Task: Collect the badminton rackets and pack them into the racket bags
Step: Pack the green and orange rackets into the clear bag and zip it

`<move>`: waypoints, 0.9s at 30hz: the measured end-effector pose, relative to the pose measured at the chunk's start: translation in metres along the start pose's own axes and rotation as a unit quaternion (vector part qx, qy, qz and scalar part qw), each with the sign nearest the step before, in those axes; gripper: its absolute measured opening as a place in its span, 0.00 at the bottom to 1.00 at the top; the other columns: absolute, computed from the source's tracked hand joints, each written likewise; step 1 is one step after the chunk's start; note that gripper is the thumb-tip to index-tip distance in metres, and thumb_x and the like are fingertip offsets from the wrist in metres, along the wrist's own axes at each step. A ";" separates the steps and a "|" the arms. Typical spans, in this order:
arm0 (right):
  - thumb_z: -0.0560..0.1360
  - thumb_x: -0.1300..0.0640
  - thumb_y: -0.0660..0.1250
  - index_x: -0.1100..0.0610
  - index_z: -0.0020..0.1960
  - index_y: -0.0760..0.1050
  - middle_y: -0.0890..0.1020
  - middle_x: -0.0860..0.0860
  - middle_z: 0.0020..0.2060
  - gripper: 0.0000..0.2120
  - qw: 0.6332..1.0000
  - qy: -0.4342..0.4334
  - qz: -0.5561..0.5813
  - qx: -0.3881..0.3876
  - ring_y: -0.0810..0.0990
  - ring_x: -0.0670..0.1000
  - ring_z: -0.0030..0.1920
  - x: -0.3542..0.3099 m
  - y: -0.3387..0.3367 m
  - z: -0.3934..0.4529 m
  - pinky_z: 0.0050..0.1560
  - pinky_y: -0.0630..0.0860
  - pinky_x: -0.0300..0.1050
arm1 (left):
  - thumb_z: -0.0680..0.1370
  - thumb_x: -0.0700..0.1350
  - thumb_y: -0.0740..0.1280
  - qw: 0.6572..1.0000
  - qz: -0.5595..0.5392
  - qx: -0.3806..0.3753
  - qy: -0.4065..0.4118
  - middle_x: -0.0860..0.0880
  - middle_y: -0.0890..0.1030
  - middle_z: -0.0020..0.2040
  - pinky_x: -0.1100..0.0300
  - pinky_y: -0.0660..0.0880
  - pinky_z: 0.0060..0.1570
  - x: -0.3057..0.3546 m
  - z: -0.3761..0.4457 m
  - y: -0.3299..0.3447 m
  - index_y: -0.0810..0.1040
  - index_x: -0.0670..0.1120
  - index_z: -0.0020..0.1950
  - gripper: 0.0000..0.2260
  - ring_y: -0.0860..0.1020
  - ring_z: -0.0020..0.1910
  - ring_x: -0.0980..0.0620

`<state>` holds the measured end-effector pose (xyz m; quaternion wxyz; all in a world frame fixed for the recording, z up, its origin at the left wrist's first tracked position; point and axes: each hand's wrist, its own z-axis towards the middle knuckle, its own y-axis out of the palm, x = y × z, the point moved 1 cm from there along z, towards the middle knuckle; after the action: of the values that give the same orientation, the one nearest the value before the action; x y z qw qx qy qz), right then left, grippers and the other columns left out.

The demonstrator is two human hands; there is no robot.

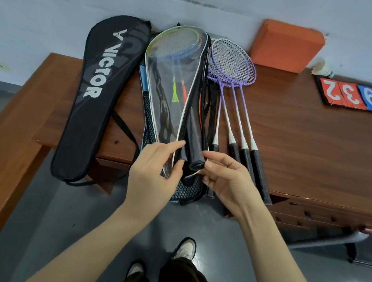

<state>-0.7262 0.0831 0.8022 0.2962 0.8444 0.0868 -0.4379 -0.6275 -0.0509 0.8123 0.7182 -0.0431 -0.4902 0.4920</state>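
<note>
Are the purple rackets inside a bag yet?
No, they are out. The purple rackets lie bare on the wooden table, beside the clear bag that both hands are holding.

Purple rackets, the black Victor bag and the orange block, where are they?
purple rackets (232,61): head view, on the strings of the heads.
black Victor bag (94,91): head view, on the lettered front.
orange block (287,47): head view, on its front face.

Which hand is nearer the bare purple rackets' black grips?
Right. The right hand is just beside the purple rackets' black grips, pinching the clear racket bag edge; the left hand sits farther away, across the bag's end.
</note>
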 end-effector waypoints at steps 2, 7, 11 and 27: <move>0.63 0.66 0.70 0.61 0.49 0.79 0.82 0.54 0.36 0.14 1.000 0.004 -0.010 -0.001 0.79 0.51 0.36 0.003 0.001 0.000 0.37 0.73 0.39 | 0.73 0.40 0.65 1.000 0.018 0.000 0.001 0.48 0.78 0.40 0.59 0.73 0.44 -0.001 -0.003 -0.001 0.77 0.43 0.58 0.14 0.75 0.40 0.50; 0.71 0.70 0.66 0.58 0.55 0.80 0.79 0.52 0.37 0.15 0.999 -0.021 -0.044 0.013 0.80 0.48 0.39 0.024 -0.010 -0.002 0.41 0.76 0.37 | 0.70 0.38 0.69 0.996 0.061 -0.056 0.028 0.49 0.79 0.39 0.58 0.74 0.42 -0.015 -0.014 0.008 0.74 0.46 0.61 0.19 0.76 0.40 0.52; 0.73 0.70 0.64 0.56 0.53 0.82 0.78 0.57 0.44 0.15 0.998 -0.013 -0.047 0.040 0.79 0.49 0.42 0.037 -0.033 0.001 0.43 0.77 0.37 | 0.70 0.43 0.71 0.993 0.020 -0.118 0.000 0.51 0.81 0.46 0.62 0.73 0.50 -0.027 -0.019 0.032 0.75 0.44 0.61 0.20 0.77 0.48 0.54; 0.73 0.60 0.69 0.57 0.52 0.81 0.77 0.50 0.48 0.08 0.896 -0.084 -0.411 0.147 0.76 0.35 0.41 0.028 -0.117 0.031 0.46 0.70 0.25 | 0.77 0.54 0.55 0.943 0.061 -0.327 -0.017 0.55 0.58 0.73 0.53 0.50 0.70 -0.058 -0.013 0.137 0.71 0.53 0.67 0.19 0.54 0.73 0.57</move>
<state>-0.7782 0.1567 0.7171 -0.0313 0.7269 0.3360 -0.5981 -0.7109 -0.0187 0.6923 0.6245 -0.2970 -0.6331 0.3477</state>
